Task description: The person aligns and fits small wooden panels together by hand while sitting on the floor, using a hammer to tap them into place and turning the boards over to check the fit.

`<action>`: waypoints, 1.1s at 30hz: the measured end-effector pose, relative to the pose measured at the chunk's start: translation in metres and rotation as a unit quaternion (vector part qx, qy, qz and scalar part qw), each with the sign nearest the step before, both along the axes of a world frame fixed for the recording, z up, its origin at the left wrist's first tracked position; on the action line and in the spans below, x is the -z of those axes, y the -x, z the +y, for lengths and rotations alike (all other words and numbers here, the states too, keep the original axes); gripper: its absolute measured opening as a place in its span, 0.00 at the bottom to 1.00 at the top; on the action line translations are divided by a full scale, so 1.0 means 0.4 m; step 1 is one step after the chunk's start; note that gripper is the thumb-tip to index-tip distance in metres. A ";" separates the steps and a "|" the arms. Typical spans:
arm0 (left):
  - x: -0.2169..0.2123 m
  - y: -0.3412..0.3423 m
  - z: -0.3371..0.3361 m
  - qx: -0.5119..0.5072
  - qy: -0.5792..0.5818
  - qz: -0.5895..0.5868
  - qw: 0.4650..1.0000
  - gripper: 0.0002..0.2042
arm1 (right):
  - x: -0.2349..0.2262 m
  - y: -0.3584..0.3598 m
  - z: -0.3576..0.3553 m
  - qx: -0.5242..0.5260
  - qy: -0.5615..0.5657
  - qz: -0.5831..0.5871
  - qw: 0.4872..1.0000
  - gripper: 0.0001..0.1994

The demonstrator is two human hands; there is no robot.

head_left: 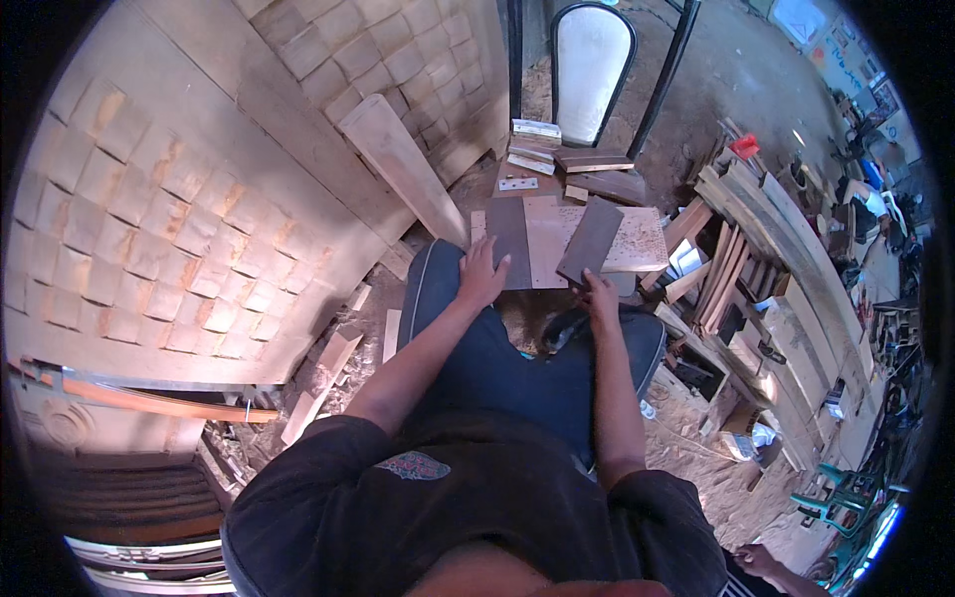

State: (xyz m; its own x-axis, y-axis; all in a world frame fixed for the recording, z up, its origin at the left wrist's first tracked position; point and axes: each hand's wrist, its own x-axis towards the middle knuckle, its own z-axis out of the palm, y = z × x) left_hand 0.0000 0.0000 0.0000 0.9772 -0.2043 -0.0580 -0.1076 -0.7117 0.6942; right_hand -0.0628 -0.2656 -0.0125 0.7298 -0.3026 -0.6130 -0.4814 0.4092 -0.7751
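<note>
Across my knees lies a pale, speckled board (645, 237). On its left part rests a dark wooden plank (508, 231), beside a lighter brown wooden strip (546, 245). My left hand (481, 277) lies with fingers spread at the dark plank's left edge, holding nothing. A second dark wooden plank (593, 239) slants over the speckled board, apart from the first at its upper end. My right hand (599, 300) grips its near end between thumb and fingers.
Ahead stands a black-framed chair with a white back (593, 75), behind stacked wood offcuts (597, 174). Large carved panels (169, 209) lean on the left, with a loose plank (403, 164). Long timber (776, 239) piles up on the right. Another person's hand (759, 560) shows lower right.
</note>
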 end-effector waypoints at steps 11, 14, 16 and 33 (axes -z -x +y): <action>-0.030 0.065 0.040 0.036 -0.049 0.002 0.998 0.57 | 0.027 0.032 -0.038 0.062 0.150 -0.095 0.982 0.21; -0.039 0.068 0.016 0.061 -0.082 -0.014 0.995 0.61 | 0.059 0.044 -0.094 0.047 0.173 -0.112 0.977 0.23; -0.042 0.065 -0.010 0.069 -0.086 -0.023 0.994 0.61 | 0.090 0.035 -0.138 0.022 0.162 -0.114 0.980 0.24; -0.058 0.074 -0.051 0.112 -0.174 -0.090 0.974 0.53 | 0.068 0.069 -0.083 0.048 0.105 -0.145 0.983 0.22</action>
State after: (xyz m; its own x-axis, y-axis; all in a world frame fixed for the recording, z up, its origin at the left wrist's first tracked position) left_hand -0.0296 -0.0204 0.0231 0.9110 -0.4123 0.0070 -0.3853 -0.8453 0.3702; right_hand -0.0902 -0.2988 -0.0399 0.8267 -0.4752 -0.3013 -0.1960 0.2587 -0.9459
